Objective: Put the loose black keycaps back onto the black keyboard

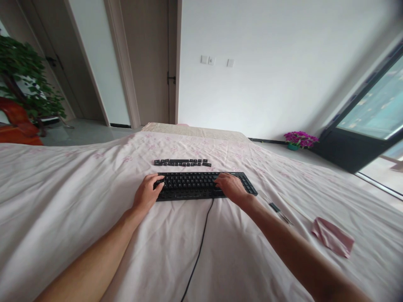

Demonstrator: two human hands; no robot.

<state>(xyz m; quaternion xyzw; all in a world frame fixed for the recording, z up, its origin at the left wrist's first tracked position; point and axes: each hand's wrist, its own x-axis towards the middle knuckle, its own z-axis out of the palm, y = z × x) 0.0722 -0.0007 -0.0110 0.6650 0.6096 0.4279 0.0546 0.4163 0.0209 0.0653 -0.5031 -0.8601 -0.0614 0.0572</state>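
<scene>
A black keyboard [189, 181] lies on the bed sheet, its near strip bare of keycaps. My left hand [147, 191] grips its left end, thumb on top and fingers at the far edge. Over the keys toward the right side rests my right hand [231, 186], fingers bent and drawn together; anything under the fingertips is hidden. Beyond the keyboard, loose black keycaps [179, 161] are laid out in two rows, a long one among them. A black cable [201, 243] runs from the keyboard's near edge toward me.
A small tool with a dark handle and thin metal end [280, 213] lies right of the keyboard. Farther right is a folded pink cloth [333, 237]. The pale flowered sheet [78, 188] has soft wrinkles. Purple flowers [300, 138] stand on the floor by the wall.
</scene>
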